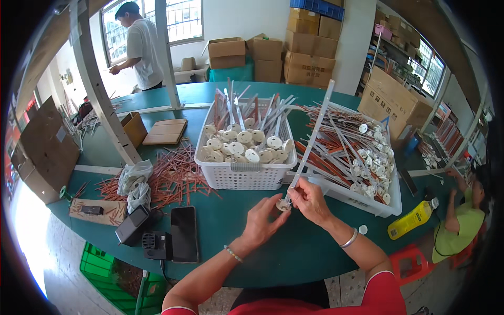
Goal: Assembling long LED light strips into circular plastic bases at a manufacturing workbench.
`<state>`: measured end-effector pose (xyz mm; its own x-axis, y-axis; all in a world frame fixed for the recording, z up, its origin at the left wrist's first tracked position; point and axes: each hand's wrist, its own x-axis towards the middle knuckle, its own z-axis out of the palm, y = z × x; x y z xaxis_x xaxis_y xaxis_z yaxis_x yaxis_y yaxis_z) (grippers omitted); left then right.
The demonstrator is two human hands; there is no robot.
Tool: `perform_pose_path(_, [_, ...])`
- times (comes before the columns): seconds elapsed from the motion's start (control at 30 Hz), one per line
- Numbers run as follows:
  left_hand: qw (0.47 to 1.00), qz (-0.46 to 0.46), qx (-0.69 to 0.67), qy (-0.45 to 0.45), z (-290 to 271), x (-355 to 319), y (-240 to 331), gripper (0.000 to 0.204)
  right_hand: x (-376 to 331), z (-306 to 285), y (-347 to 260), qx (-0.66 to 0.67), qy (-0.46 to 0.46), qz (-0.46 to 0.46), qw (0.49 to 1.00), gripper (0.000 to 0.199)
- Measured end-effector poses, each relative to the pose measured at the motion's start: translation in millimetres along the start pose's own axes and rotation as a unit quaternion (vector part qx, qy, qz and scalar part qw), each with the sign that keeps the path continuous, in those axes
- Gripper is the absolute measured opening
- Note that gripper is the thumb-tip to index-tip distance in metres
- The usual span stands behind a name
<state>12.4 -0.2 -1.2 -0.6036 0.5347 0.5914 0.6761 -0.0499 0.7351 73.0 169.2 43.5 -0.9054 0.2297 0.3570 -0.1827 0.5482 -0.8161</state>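
Both hands meet over the smooth green table [252,247]: the left hand [261,220] pinches a small white round disc [284,205], the right hand [310,199] clamps a long thin white strip [312,134] before the perforated white plastic basket [244,176]

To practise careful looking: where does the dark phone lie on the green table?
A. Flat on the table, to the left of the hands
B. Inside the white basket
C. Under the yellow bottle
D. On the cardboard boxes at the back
A: the phone lies flat on the table, left of the left hand and right hand, outside the basket.
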Motion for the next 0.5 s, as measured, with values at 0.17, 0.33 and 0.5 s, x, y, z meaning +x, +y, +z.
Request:
perform_pose_path(0.17, [0.994, -0.066, -0.045, 0.073, -8, 5, -11, 0.041, 67, 2, -40, 0.06, -0.012, 0.007, 0.998, 0.018])
perform_pose_path(0.33, [0.99, -0.123, -0.034, 0.067, -3, 4, -26, 0.028, 167, 14, -55, 0.156, -0.038, 0.097, 0.982, 0.025])
perform_pose_path(0.5, [0.991, -0.111, -0.034, 0.061, 4, 3, -32, 0.023, 243, 10, -22, 0.132, -0.079, 0.182, 0.971, 0.021])
